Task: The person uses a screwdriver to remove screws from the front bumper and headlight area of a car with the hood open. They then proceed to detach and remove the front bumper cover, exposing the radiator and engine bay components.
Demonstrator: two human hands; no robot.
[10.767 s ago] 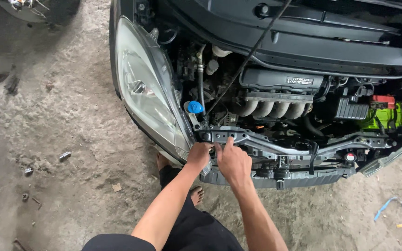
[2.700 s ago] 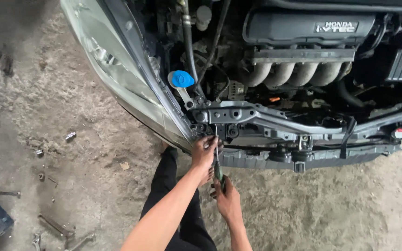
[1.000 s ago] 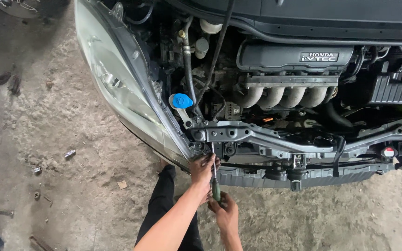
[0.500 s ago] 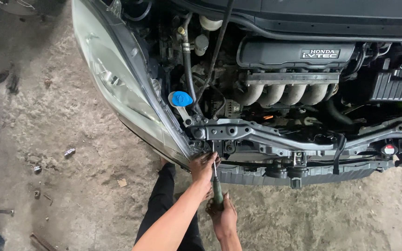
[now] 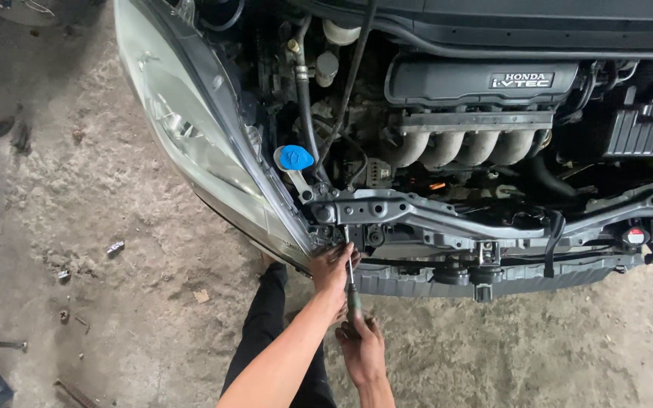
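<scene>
My right hand point(image 5: 363, 349) grips the screwdriver point(image 5: 351, 281) handle tight. My left hand point(image 5: 332, 266) pinches its thin shaft, just under the grey front bar point(image 5: 417, 215).

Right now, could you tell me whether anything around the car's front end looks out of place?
Yes: the front bumper cover is off, leaving the metal crossmember bare, and loose bolts lie scattered on the dirty concrete floor left of the headlight.
</scene>
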